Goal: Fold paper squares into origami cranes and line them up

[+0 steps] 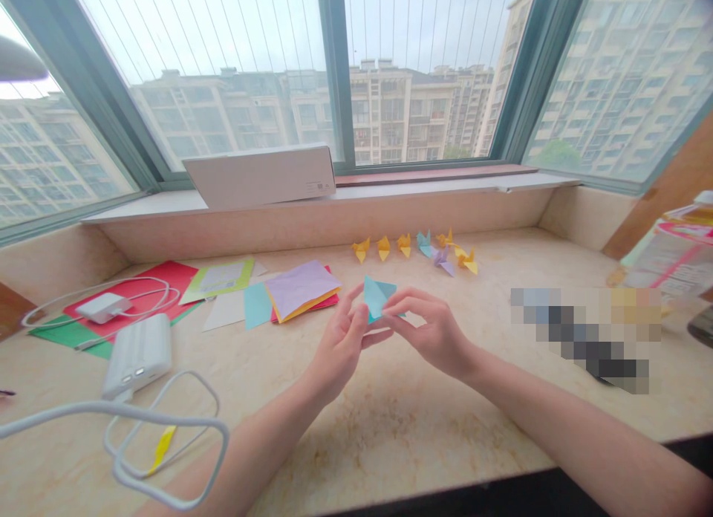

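Both hands pinch a teal paper (377,296) above the surface (390,420): left hand (339,346) holds its lower edge, right hand (431,327) grips the right corner. I'd keep edges lined up before creasing hard. Beyond: a paper stack (298,288), a row of folded cranes (415,249), a power bank (138,353) with cable (167,420). No real containers, just a white box (261,177) on the sill, contents hidden.
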{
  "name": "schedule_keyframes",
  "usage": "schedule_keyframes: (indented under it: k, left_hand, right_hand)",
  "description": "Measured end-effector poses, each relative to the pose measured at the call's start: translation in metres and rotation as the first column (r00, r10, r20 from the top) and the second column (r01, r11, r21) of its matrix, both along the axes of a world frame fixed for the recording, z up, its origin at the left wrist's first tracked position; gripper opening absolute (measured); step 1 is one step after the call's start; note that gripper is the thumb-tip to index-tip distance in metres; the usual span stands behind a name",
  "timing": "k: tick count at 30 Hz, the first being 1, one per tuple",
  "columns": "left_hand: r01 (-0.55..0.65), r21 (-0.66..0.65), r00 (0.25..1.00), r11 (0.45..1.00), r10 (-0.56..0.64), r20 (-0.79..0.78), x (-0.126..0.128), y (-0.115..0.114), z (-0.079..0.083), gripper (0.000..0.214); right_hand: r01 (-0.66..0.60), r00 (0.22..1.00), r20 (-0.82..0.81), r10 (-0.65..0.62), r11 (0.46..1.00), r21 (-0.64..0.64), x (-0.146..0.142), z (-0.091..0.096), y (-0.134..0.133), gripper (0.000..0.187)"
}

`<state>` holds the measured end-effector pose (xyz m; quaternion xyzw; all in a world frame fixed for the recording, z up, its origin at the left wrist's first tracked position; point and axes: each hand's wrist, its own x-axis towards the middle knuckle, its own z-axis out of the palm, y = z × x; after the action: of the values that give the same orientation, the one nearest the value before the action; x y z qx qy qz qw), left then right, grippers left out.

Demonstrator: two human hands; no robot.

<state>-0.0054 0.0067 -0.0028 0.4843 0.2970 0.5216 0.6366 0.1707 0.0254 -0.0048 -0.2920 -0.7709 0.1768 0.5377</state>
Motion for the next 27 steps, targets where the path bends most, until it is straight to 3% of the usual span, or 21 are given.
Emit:
schedule_keyframes:
  k: [5, 12, 17, 20, 24, 27]
  left_hand:
    - [-0.019, 0.02, 0.999, 1.0, 0.019, -0.027, 0.0, 0.0, 0.0, 0.057]
    - [-0.002, 0.041, 0.999, 0.999, 0.004, -0.041, 0.001, -0.001, 0.001, 0.058]
    - [-0.036, 0.049, 0.998, 0.998, 0.039, -0.053, -0.001, 0.001, 0.0, 0.07]
    - [-0.054, 0.052, 0.996, 0.997, 0.058, -0.07, -0.001, 0.002, 0.0, 0.069]
    - [-0.02, 0.072, 0.994, 0.997, 0.027, -0.106, 0.0, 0.001, -0.002, 0.065]
    - [0.02, 0.084, 0.99, 0.996, -0.007, -0.144, 0.0, 0.001, -0.003, 0.066]
  right_hand:
    - [-0.04, 0.996, -0.085, 0.026, 0.984, -0.172, -0.002, 0.005, -0.002, 0.013]
    - [0.083, 0.983, -0.137, -0.123, 0.961, -0.265, -0.001, -0.006, 0.003, 0.02]
    - [0.175, 0.975, -0.095, -0.199, 0.96, -0.221, 0.0, -0.009, 0.004, 0.017]
    - [0.232, 0.971, -0.029, -0.237, 0.966, -0.114, 0.001, -0.009, 0.004, 0.015]
    - [0.215, 0.972, 0.077, -0.221, 0.974, 0.074, 0.002, -0.007, 0.003, 0.036]
    - [0.214, 0.977, 0.028, -0.213, 0.976, -0.03, 0.002, -0.003, 0.003, 0.033]
